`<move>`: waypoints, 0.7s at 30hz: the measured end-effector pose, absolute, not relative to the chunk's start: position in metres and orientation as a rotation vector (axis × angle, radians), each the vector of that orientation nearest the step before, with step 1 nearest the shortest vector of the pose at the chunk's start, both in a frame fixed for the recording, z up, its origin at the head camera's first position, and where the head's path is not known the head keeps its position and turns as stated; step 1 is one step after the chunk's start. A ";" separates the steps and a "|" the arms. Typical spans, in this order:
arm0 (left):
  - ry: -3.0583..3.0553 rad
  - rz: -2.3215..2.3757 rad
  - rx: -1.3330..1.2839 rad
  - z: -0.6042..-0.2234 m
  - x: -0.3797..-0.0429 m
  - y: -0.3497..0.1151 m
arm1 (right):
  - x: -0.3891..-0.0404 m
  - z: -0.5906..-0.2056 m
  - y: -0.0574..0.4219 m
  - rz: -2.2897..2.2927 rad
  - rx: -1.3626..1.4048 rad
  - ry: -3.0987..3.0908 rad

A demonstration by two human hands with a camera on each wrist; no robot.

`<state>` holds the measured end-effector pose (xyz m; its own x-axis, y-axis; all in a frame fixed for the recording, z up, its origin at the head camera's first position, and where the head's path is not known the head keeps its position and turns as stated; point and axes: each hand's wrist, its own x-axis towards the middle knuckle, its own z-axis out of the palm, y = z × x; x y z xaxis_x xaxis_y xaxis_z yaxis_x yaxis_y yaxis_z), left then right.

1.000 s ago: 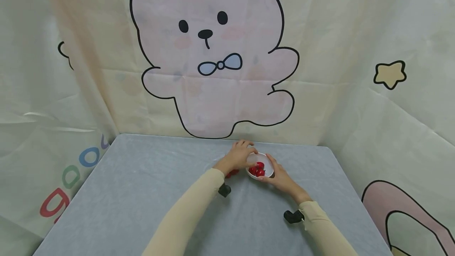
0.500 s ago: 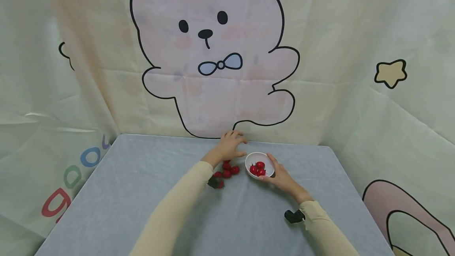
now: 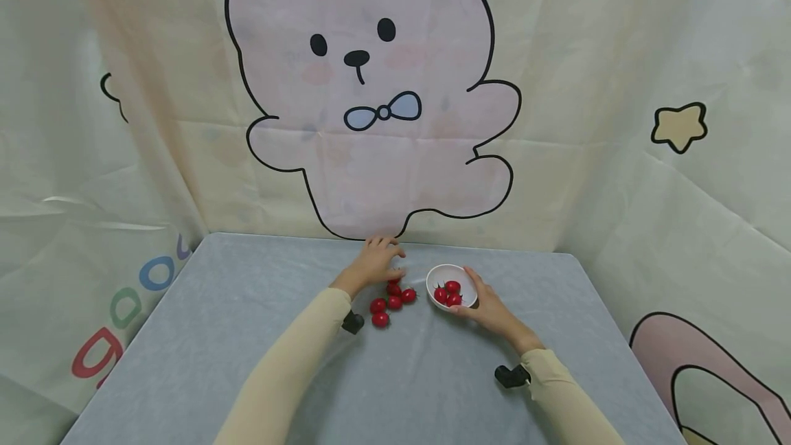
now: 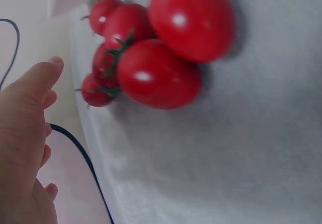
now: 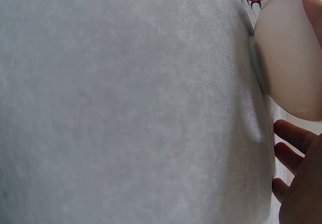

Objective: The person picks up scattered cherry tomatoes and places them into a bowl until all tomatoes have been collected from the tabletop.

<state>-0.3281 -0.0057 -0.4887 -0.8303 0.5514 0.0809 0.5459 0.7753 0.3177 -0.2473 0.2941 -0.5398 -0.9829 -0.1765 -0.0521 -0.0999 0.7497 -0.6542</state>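
Several red cherry tomatoes (image 3: 394,303) lie in a loose cluster on the cloth, green stems showing in the left wrist view. Behind them my left hand (image 3: 369,265) hovers with relaxed, spread fingers and nothing in its grasp; its thumb overlaps the farthest tomato in the head view. To the right stands a small white bowl (image 3: 460,275) with red tomatoes (image 3: 453,287) inside. My right hand (image 3: 492,309) grips the bowl's right side, thumb at the near rim and a finger at the far side. The right wrist view shows the bowl's outer wall (image 5: 287,53) close to the cloth.
A grey-blue cloth (image 3: 247,335) covers the table. At its far edge hangs a curtain (image 3: 371,177) with a printed bear, and more printed curtain encloses both sides. A black wrist camera (image 3: 511,376) sits under the right forearm, another (image 3: 353,323) under the left.
My left hand has drawn back leftward from over the bowl to behind the loose tomatoes, uncovering them. The right hand and the bowl have stayed in place.
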 end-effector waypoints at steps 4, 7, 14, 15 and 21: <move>2.950 0.488 0.905 -0.500 -0.329 -0.012 | -0.248 -0.541 0.295 -1.042 -0.204 2.832; 2.958 0.435 0.893 -0.507 -0.330 -0.014 | -0.247 -0.541 0.295 -1.053 -0.191 2.823; 2.942 0.409 0.855 -0.513 -0.331 -0.016 | -0.246 -0.539 0.294 -1.055 -0.199 2.823; 2.940 0.422 0.851 -0.513 -0.330 -0.016 | -0.246 -0.539 0.294 -1.056 -0.199 2.823; 2.928 0.434 0.830 -0.513 -0.328 -0.017 | -0.247 -0.539 0.294 -1.045 -0.189 2.826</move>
